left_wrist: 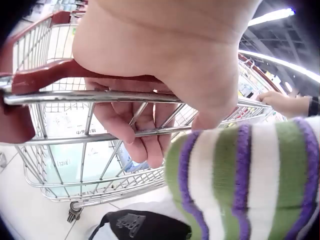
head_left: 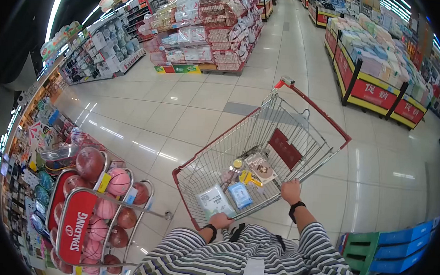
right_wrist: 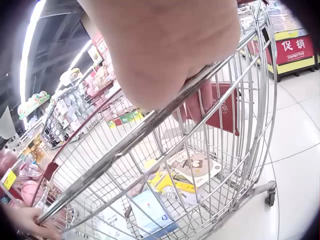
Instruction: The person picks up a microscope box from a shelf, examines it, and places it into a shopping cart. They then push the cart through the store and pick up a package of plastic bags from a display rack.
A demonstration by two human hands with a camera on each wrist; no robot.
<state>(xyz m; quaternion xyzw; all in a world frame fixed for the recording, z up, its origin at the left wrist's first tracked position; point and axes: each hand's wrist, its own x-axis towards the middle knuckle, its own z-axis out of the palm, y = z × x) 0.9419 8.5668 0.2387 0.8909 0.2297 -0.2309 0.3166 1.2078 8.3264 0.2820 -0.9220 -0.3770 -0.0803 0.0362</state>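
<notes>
A wire shopping cart with red trim stands turned sideways before the person. The left hand grips the top rim near a red corner; in the left wrist view its fingers curl down over the wires. Farther along the same side, the right hand holds the rail, its fingertips partly hidden behind the wire. Inside the cart lie a white and pale green packet, a light blue pack, a yellow packaged item and a flat package with a brown round picture.
A red SPALDING rack of balls stands close on the left. Blue and green crates are at the lower right. Stacked bedding packs rise ahead, and a red and yellow display bin stands at the right. Tiled floor runs between them.
</notes>
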